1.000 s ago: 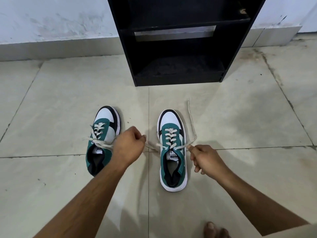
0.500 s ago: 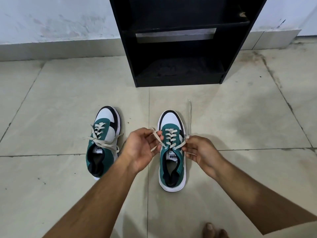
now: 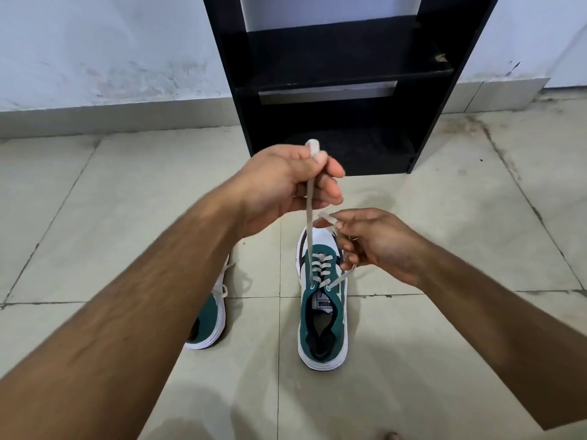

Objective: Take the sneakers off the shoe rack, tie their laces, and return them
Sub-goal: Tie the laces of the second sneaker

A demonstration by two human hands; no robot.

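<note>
Both sneakers sit on the floor before the shoe rack. Your left hand pinches one lace end, your right hand the other, above the right sneaker — knot unformed, return pending.

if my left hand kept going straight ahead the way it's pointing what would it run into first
Probably the black shoe rack. The left hand, raised and pinching a lace, points toward its bottom shelf, and nothing else shows between them, though depth is hard to judge from one view.
</note>
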